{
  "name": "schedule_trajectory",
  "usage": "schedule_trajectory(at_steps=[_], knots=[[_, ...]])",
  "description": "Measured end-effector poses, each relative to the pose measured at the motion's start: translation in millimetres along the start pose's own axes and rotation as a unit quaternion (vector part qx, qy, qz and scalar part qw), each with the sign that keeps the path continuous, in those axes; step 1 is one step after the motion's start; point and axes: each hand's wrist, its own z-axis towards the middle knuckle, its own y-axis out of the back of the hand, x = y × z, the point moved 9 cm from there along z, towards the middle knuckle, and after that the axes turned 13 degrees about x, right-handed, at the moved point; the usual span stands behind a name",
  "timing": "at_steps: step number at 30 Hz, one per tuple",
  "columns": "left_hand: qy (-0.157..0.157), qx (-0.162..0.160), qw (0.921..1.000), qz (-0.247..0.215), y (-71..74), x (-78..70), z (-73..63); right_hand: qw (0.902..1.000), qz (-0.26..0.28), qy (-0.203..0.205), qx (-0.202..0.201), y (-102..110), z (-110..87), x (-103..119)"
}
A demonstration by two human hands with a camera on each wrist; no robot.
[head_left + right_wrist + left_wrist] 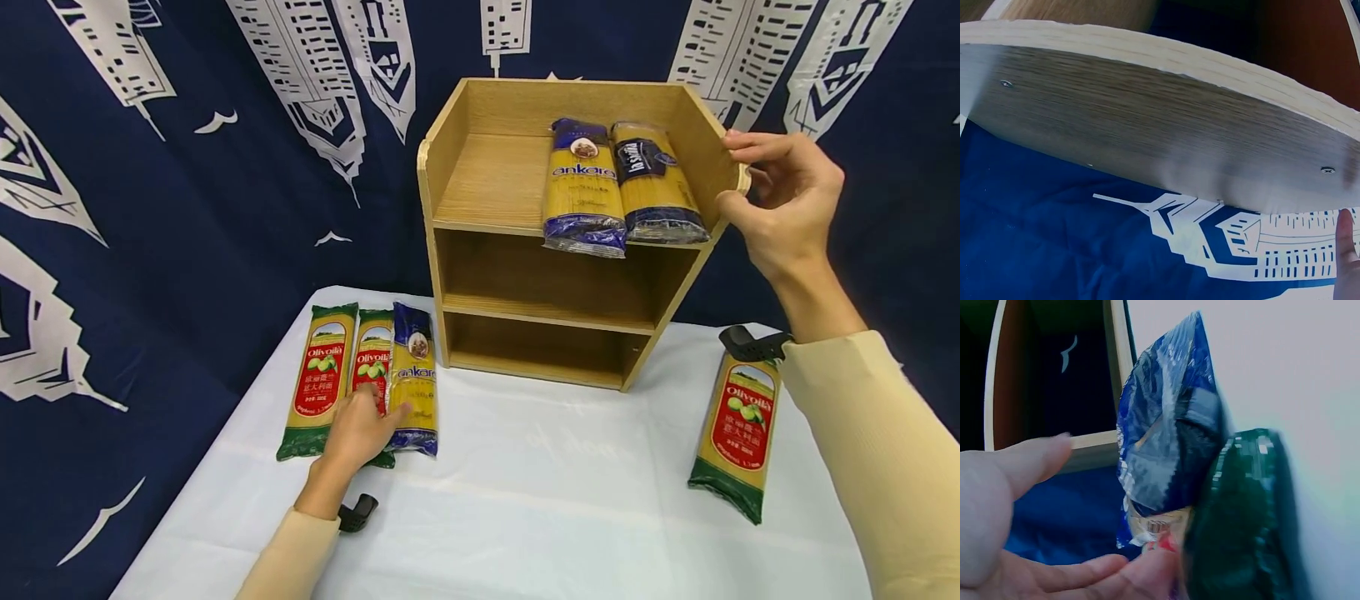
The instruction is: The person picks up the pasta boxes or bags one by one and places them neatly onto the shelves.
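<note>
My left hand (358,427) reaches over the middle green-ended Olivoilà spaghetti pack (374,343), its thumb spread toward the blue-and-yellow Ankara spaghetti pack (415,375). In the left wrist view the thumb stands apart from the fingers, which lie by the blue pack end (1172,425) and the green pack end (1241,519). Another Olivoilà pack (321,367) lies to the left. My right hand (795,196) grips the upper right side of the wooden shelf (491,179), fingers over the edge and thumb at the front. The right wrist view shows its outer side panel (1147,119).
On the shelf's top level lie an Ankara pack (585,187) and a La Sanità-style dark-labelled spaghetti pack (656,183), their ends overhanging the front. One Olivoilà pack (738,433) lies right of the shelf on the white-covered table (540,492). A dark blue patterned curtain (225,192) hangs behind.
</note>
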Motion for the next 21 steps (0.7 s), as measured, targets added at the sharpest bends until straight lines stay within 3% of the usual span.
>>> schedule_trajectory(at_steps=[3,10,17,21], knots=[[0.010,0.011,0.9998,0.014,-4.8,-2.3,5.6,1.0000,-0.009,-0.001,0.002,-2,-0.4,-1],[0.036,0.047,0.9936,0.096,-14.0,-10.3,23.5,1.0000,-0.007,-0.005,0.001,-3,-1.7,-2],[0.064,0.085,0.9904,0.088,-19.9,-13.1,40.0,0.9999,-0.010,-0.006,0.000,-1,-2.1,-1],[0.077,0.109,0.9902,0.040,-25.5,-10.2,46.3,0.9999,-0.002,-0.012,0.007,-3,-1.3,-2]])
